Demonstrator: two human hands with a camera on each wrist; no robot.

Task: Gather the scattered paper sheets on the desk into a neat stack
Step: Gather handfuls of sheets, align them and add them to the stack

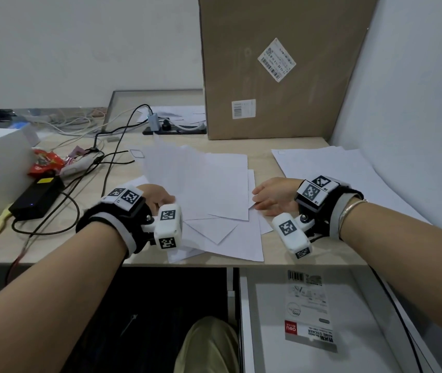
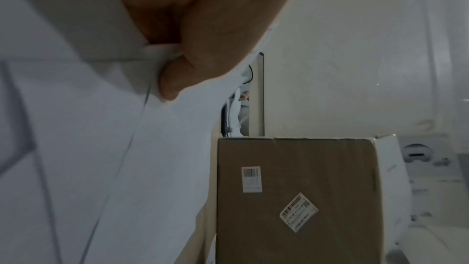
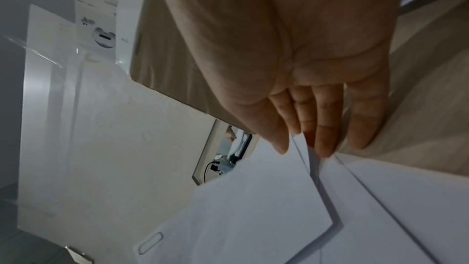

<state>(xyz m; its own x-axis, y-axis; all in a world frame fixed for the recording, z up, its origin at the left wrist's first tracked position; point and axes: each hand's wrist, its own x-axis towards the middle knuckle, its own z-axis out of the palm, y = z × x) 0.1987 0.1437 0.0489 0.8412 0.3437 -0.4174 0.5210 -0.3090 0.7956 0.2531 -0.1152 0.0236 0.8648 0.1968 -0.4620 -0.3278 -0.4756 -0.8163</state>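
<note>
Lying fanned and crooked across the middle of the desk [image 1: 281, 254], the paper sheets [image 1: 209, 184] overlap at odd angles, corners poking toward the front edge; a few more sheets [image 1: 330, 168] sit apart at the right, against the partition. Left hand [image 1: 155, 196]: fingers curled at the pile's left edge, and the left wrist view shows the thumb [image 2: 175, 79] pinching a lifted sheet against them. Right hand [image 1: 273, 196]: flat, fingers straight and together, fingertips [image 3: 322, 148] touching the pile's right edge, holding nothing. Thin, white, matte paper, limp when raised by one corner; light, and likely to slide freely on the smooth pale laminate and over one another. Judgement: best taken by the opposite long edges, palms squeezing inward, then lifted and tapped square on the desk; single corners will fold or crease. Stiff brown cardboard box [image 1: 281, 65] stands just behind, cables [image 1: 101, 146] loose to the left.
</note>
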